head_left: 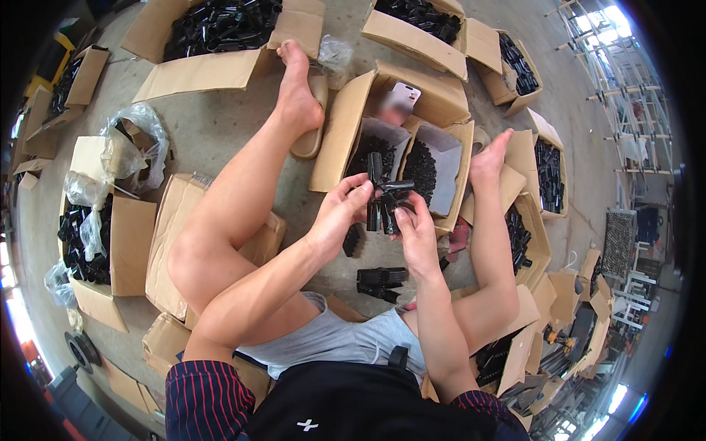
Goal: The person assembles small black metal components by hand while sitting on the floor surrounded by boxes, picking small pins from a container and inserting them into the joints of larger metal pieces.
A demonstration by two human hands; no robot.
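In front of me, my left hand [340, 214] and my right hand [416, 234] both grip a glossy black tubular plastic fitting [381, 184], which has several short branches. Fingers and thumbs pinch it from either side, covering some of it; whether it is one piece or several joined, I cannot tell. Just beyond stands an open cardboard box [342, 132]. Inside are two grey bins [446, 158] of small black parts [419, 170]. A phone [403, 95] leans at the box's far end. Below my hands, more black fittings [381, 279] lie on the floor between my legs.
Open cartons of black parts surround me: one far left [220, 26], one far right [423, 18], others at left [87, 235] and right [550, 173]. Crumpled plastic bags [143, 151] lie at left. My bare legs flank the box. Metal racks [625, 95] stand far right.
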